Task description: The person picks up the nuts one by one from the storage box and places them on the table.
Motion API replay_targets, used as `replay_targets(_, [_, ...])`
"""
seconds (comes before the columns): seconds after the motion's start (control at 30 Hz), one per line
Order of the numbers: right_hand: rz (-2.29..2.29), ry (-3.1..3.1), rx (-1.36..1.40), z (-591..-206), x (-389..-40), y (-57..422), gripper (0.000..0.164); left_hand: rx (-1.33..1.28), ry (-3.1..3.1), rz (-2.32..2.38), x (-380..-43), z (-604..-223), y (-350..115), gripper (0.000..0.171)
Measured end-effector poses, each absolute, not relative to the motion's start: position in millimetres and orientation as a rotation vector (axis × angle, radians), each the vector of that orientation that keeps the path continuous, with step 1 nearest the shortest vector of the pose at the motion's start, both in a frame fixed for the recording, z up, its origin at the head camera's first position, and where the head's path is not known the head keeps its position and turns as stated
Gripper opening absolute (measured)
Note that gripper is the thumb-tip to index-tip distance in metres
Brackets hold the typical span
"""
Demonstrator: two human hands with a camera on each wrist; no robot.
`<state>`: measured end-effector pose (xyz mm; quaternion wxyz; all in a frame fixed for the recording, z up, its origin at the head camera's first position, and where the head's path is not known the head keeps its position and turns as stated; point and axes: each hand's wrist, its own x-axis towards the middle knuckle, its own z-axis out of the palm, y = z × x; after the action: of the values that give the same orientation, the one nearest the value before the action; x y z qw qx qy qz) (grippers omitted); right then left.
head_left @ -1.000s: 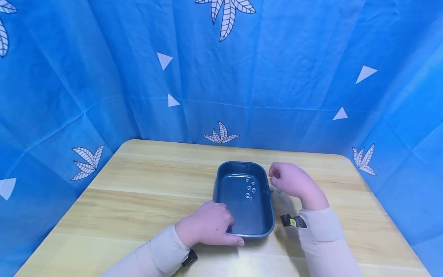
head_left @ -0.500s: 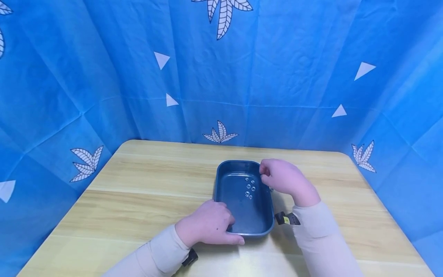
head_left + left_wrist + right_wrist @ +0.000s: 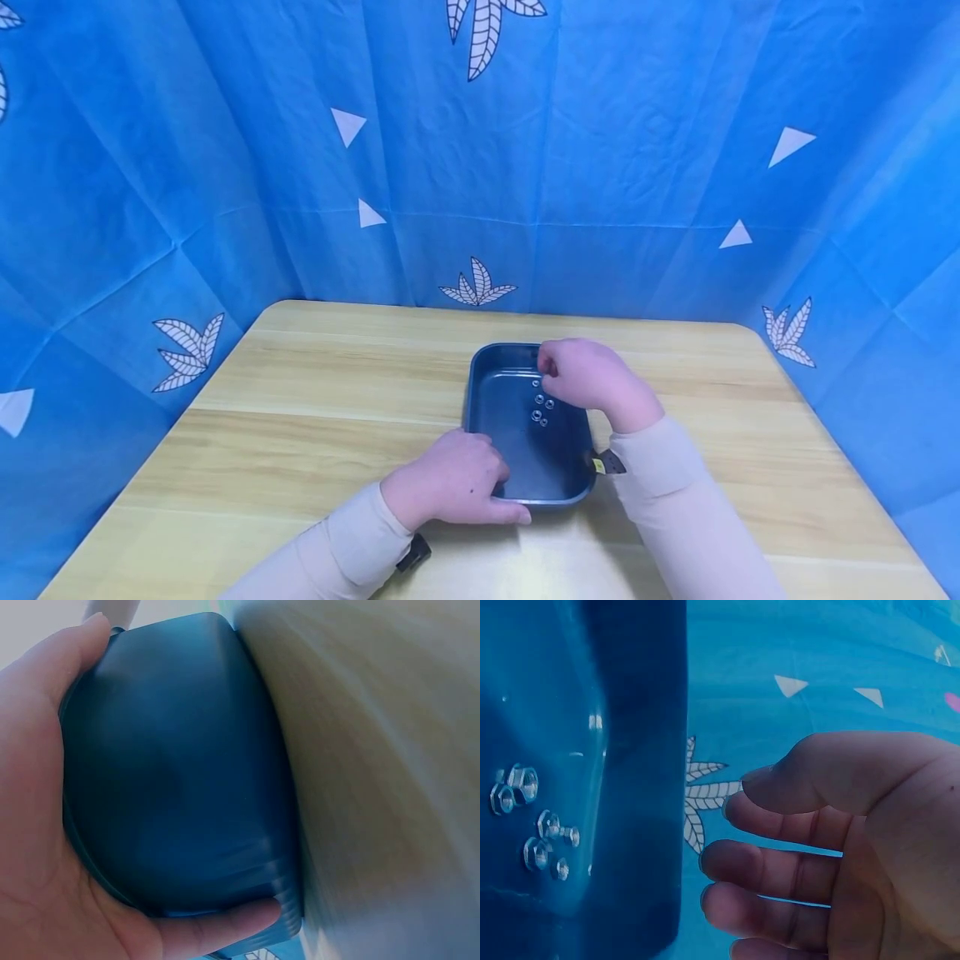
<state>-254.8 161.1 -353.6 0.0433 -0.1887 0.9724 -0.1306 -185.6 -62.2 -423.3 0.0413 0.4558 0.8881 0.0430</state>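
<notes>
A dark blue rectangular tray [image 3: 517, 450] sits on the wooden table. My left hand [image 3: 453, 479] grips its near left corner; in the left wrist view the thumb [image 3: 79, 649] lies at the rim and a finger lies along the outer wall [image 3: 180, 765]. Inside the tray lie several shiny metal hex nuts [image 3: 537, 414], seen closer as nuts [image 3: 525, 784] in the right wrist view. My right hand [image 3: 588, 379] hovers over the tray's far right part, fingers curled. Its thumb tip [image 3: 761, 787] meets the index finger; anything small between them is hidden.
The light wood table [image 3: 300, 433] extends on both sides of the tray. A blue curtain [image 3: 615, 167] printed with white leaves and triangles stands behind the table and at both sides. Each wrist carries a dark strapped device, such as the left device [image 3: 414, 552].
My right hand has moved left from beside the tray's right rim to above its inside. The left hand stays at the corner. Small nuts seen right of the tray earlier are out of sight.
</notes>
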Motion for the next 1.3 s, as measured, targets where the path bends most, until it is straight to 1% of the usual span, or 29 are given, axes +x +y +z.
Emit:
replay_targets(0.2, [-0.373,2.929,-0.534,-355.2,-258.1,150.6,0.013,1.399,2.735,0.118,-186.3,-423.8,-62.5,0.061])
replay_targets(0.43, [-0.319,2.891,-0.506,-357.1,-259.5,139.9,0.012,1.386,2.735,0.121,-186.6,-423.9,-62.4,0.06])
replay_targets(0.67, [-0.29,2.844,-0.522,-367.8,-261.4,132.6,0.006,1.386,2.731,0.127,-187.1,-422.6,-62.1,0.061])
replay_targets(1.3, [-0.239,2.803,-0.495,-390.9,-256.6,127.4,0.018,1.383,2.731,0.121,-185.1,-422.6,-61.6,0.062])
